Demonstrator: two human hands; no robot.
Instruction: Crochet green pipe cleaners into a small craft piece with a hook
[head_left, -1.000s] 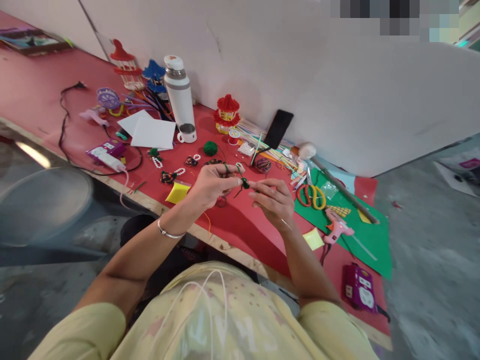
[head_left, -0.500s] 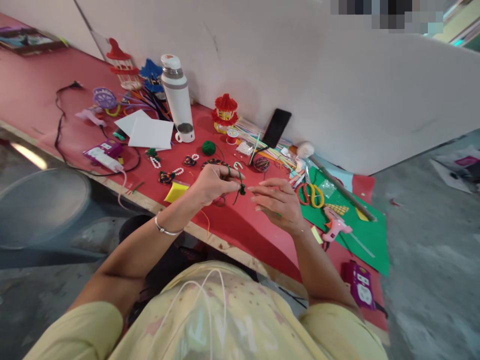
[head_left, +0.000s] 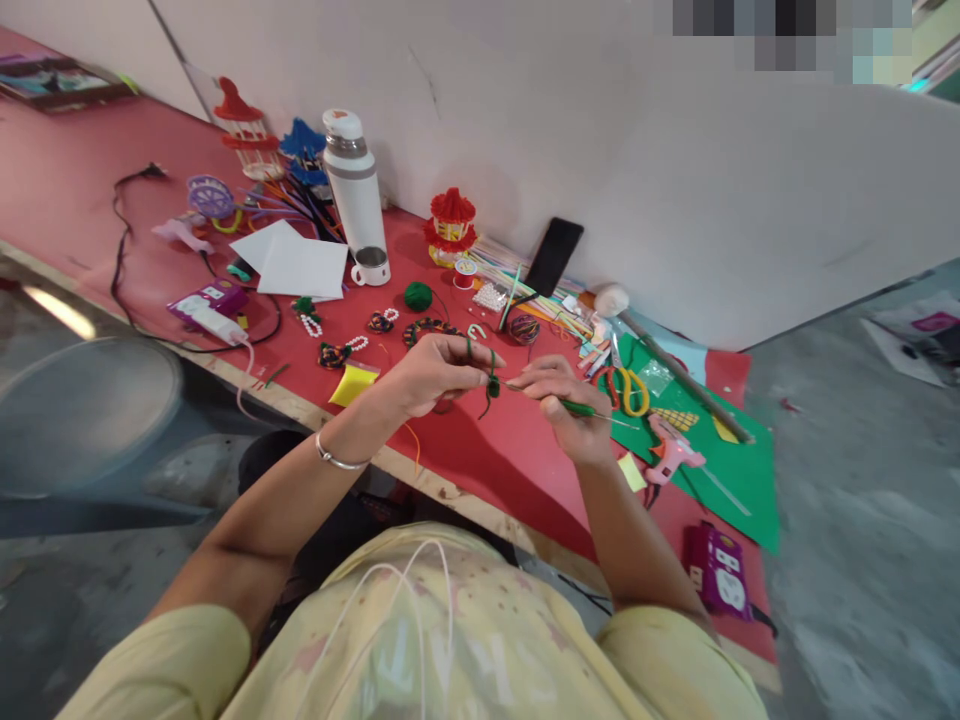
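Green yarn loops over the fingers of my left hand, which pinches a small crocheted piece with a loose tail hanging down. My right hand is closed round a crochet hook with a green grip. The hook's thin tip points left, at or very near the green piece; I cannot tell whether it is inside a loop. A ball of green yarn lies beyond my left hand. Close by are a dark multicoloured crocheted strip and a multicoloured yarn ball.
Behind stand a white flask, a cup and a red-roofed model. On the right are scissors, a pink glue gun, a stick and a purple power strip. A phone leans against the wall.
The green-gripped hook now shows across my right palm as that hand has turned and closed. My left hand and the green piece have shifted slightly right.
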